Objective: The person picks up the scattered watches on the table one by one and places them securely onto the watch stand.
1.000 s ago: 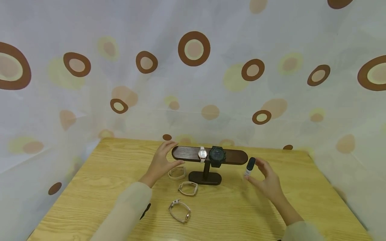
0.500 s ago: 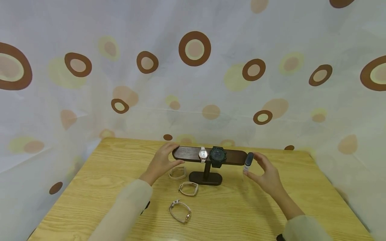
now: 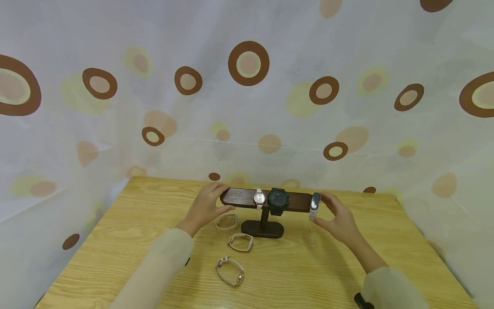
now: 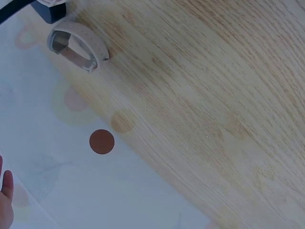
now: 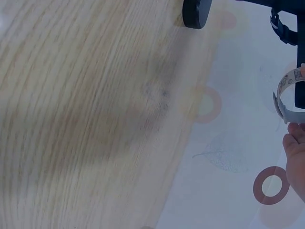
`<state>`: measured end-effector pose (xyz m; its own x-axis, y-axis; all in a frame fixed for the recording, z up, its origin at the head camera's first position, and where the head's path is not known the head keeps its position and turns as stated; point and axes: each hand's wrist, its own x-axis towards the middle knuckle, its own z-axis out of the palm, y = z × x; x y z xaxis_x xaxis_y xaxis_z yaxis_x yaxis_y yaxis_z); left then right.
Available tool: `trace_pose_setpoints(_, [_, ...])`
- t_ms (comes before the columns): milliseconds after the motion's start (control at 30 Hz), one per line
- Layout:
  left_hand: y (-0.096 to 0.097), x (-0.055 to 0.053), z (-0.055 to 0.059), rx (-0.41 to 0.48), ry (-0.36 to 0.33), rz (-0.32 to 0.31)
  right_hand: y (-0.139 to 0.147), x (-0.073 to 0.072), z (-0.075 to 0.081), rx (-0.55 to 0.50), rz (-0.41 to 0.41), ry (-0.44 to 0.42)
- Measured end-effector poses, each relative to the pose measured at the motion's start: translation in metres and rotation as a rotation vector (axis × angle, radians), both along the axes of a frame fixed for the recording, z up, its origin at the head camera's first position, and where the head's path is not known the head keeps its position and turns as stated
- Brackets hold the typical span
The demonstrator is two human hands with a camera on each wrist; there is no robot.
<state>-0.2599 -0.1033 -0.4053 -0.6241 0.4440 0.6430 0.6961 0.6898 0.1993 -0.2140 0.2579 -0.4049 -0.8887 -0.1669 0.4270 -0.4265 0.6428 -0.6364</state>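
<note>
A dark wooden watch stand [image 3: 239,197] stands on the table, its bar level. My left hand [image 3: 204,208] holds the bar's left end, thumb below and fingers above. With thumb and fingers, my right hand [image 3: 339,219] pinches a fitness band [image 3: 314,204] with a dark face and pale patterned strap. In the right wrist view, the strap [image 5: 284,86] loops around the bar's right end. A white-strapped watch [image 3: 260,198] and a bulky black watch [image 3: 278,198] sit around the bar's middle. Only a few fingers of the left hand [image 4: 6,202] show in the left wrist view.
Three pale-strapped pieces lie on the table in front: a band [image 3: 227,222] left of the stand's base [image 3: 262,229], another band [image 3: 241,242] nearer, and a slim watch [image 3: 230,271] nearest. A patterned curtain [image 3: 247,116] hangs behind the wooden table [image 3: 308,274].
My right hand has moved left with the fitness band, from beside the bar onto its right end, and the band's face has turned toward the head camera. My left hand stays at the bar's left end.
</note>
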Motion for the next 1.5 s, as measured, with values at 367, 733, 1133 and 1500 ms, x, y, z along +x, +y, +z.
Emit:
trace_pose_setpoints(367, [-0.001, -0.001, 0.000, -0.028, -0.005, 0.003, -0.002, -0.009, 0.003, -0.037, 0.065, -0.072])
trace_pose_setpoints(733, [-0.001, -0.002, 0.001, -0.038, -0.009, 0.007, -0.010, -0.016, 0.007, -0.011, 0.101, -0.152])
trace_pose_setpoints(1133, [-0.001, -0.001, 0.002, -0.013, -0.016, -0.015, -0.014, -0.020, 0.012, 0.163, 0.070, -0.077])
trace_pose_setpoints(1500, [-0.001, 0.000, 0.001, -0.006, -0.014, -0.021, -0.020, -0.024, 0.017, 0.251, 0.093, -0.053])
